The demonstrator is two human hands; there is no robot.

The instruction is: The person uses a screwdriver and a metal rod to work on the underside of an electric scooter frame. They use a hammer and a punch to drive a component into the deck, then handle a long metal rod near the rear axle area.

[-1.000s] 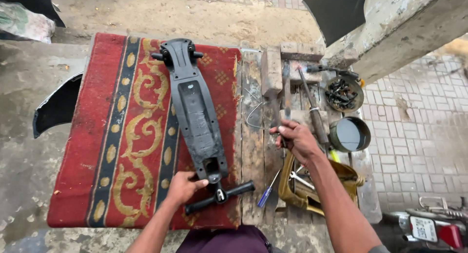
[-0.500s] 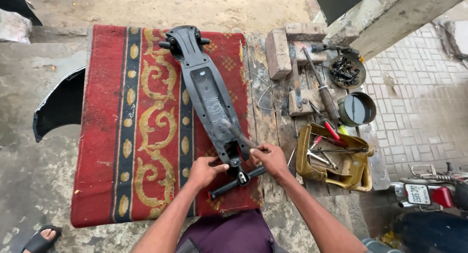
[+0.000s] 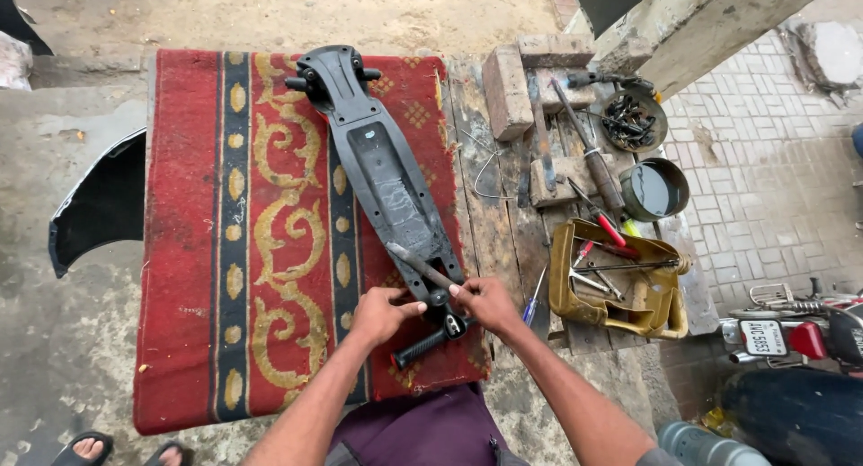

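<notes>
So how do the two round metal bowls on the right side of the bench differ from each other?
The upper round metal bowl is filled with small dark metal parts, while the lower round metal bowl shows only a smooth dark inside, perhaps liquid. The upper one sits farther from the person, beside the concrete beam; the lower one sits next to the cut yellow plastic can of tools. Both look alike in size and stand upright.

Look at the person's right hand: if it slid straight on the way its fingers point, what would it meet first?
The right hand points left, so it would probably meet the black scooter deck it already touches, then the left hand; depth is hard to judge.
</notes>
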